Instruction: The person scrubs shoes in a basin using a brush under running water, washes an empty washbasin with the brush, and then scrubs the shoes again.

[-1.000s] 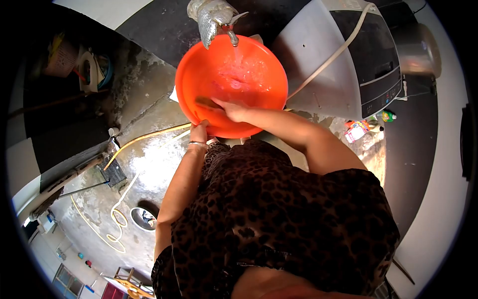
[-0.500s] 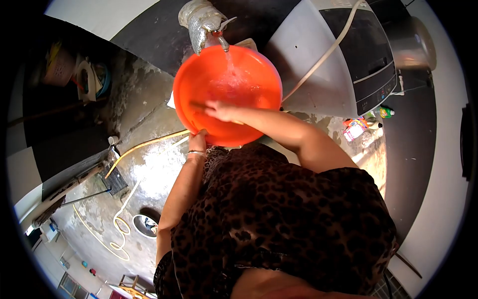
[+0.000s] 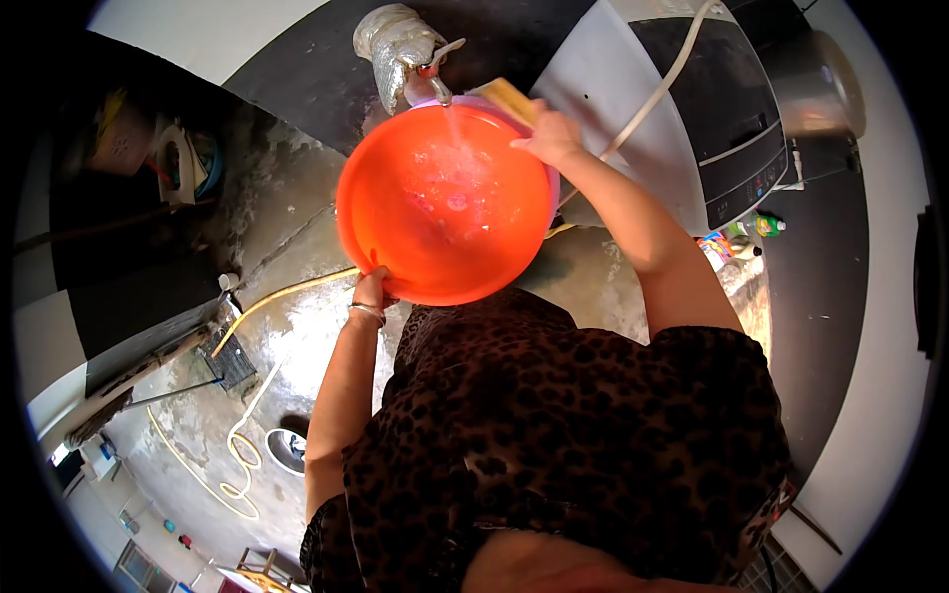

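A large orange plastic basin (image 3: 395,237) sits under the faucet (image 3: 441,91), and water runs down into it. My left hand (image 3: 373,289) grips its near left rim, thumb on top. At the far right rim, my right hand (image 3: 556,136) is closed on a flat, yellowish scrubbing brush (image 3: 511,100); its exact shape is blurred. Bubbly water covers the basin's bottom. Behind and beneath it, the edge of a pink basin (image 3: 553,188) shows.
To the right stands a washing machine (image 3: 633,109) with a pale hose (image 3: 682,61) across it. Detergent bottles (image 3: 766,225) are beside it. A yellow hose (image 3: 287,289) and a white bucket (image 3: 287,450) are on the wet floor to the left.
My right hand has lifted out of the basin with the brush and moved to the far right rim. The basin has shifted slightly left and nearer, uncovering the pink basin's edge.
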Available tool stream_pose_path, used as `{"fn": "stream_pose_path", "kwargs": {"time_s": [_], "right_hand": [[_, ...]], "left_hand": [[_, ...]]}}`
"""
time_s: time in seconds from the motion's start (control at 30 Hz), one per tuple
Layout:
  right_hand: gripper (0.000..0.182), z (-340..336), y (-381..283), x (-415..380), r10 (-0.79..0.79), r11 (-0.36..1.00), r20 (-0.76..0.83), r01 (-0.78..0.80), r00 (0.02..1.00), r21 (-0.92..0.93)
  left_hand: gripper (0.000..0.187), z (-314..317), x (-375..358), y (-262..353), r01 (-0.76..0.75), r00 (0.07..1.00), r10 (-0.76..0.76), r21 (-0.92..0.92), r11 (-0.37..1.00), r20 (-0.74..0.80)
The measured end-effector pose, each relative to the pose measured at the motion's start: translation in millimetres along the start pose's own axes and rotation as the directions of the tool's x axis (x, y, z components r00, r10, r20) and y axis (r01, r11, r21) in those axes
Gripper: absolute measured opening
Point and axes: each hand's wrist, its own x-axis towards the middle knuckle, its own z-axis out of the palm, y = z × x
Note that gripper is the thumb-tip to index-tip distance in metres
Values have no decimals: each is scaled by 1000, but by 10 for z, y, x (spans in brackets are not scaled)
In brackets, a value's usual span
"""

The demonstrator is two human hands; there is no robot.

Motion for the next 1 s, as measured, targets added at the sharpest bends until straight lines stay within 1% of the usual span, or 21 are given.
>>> {"fn": "stream_pose_path", "kwargs": {"time_s": [0.03, 0.07, 0.13, 0.17, 0.2, 0.33, 0.37, 0.4, 0.43, 0.5, 0.53, 0.6, 0.67, 0.7, 0.73, 0.77, 0.8, 0.87, 0.93, 0.97, 1.0], "right_hand": [[75, 27, 97, -17, 145, 985, -14, -143, 989, 94], [78, 48, 225, -57, 185, 973, -5, -182, 983, 138], [75, 179, 520, -94, 200, 856, 204, -273, 958, 439], [74, 274, 628, -90, 179, 758, 306, -329, 935, 563], [66, 358, 656, -165, 118, 353, 424, -437, 898, 827], [66, -28, 568, -445, 112, 230, 498, -510, 860, 829], [63, -202, 486, -543, 182, 209, 463, -494, 868, 844], [60, -364, 367, -667, 251, 189, 426, -476, 869, 859], [57, -442, 308, -766, 319, 172, 389, -456, 864, 873], [51, -472, 329, -863, 223, 199, 183, -229, 957, 953], [47, -488, 342, -909, 173, 207, 75, -111, 982, 972], [44, -508, 280, -992, 210, 317, -23, -46, 977, 947], [40, -559, 145, -1095, 263, 430, -127, 2, 956, 903], [40, -574, 92, -1145, 246, 542, -232, 64, 941, 838], [40, -584, 49, -1191, 216, 645, -333, 122, 918, 754], [39, -602, -2, -1247, 173, 737, -426, 171, 888, 654], [41, -679, -77, -1313, 171, 808, -443, 132, 880, 575], [42, -730, -89, -1347, 227, 724, -401, 122, 887, 679], [43, -737, -38, -1385, 293, 640, -346, 85, 891, 763], [43, -746, 26, -1384, 328, 602, -316, 61, 890, 796], [44, -749, 68, -1382, 359, 563, -284, 37, 889, 826]], "left_hand": [[44, -56, 69, -34, 38, 998, -40, 25, 999, 56], [49, -68, 139, -96, 35, 993, -30, -39, 999, 117], [59, -11, 208, -132, 34, 972, 7, -167, 985, 236], [62, 22, 244, -140, 40, 959, 6, -158, 987, 282], [64, 61, 289, -140, 44, 945, 7, -149, 988, 327], [62, 199, 450, -101, 47, 907, -17, -60, 997, 421], [59, 190, 616, -129, 48, 898, -31, -29, 998, 438], [49, 172, 829, -149, 16, 922, -54, 101, 995, 384], [45, 246, 911, -109, -21, 958, -14, 121, 992, 285], [39, 458, 1062, -40, -90, 993, 77, 167, 982, 85], [39, 576, 1116, -2, -199, 980, 193, 267, 943, 50], [38, 804, 1214, 83, -381, 906, 423, 462, 800, 15], [41, 957, 1258, 270, -322, 920, 386, 688, 651, 67], [43, 1014, 1262, 322, -291, 927, 364, 782, 551, 89], [46, 1096, 1215, 299, -339, 898, 439, 692, 638, 36], [45, 1115, 1405, 218, -335, 897, 441, 658, 674, 5], [44, 1141, 1793, 50, -331, 897, 441, 623, 709, -25], [44, 1165, 2339, -146, -385, 889, 457, 601, 700, 37], [45, 1185, 2356, -102, -497, 853, 478, 612, 616, 212], [47, 1193, 2344, -115, -406, 910, 369, 597, 692, 190], [49, 1300, 1828, 84, -305, 952, 254, 577, 757, 170]]}}
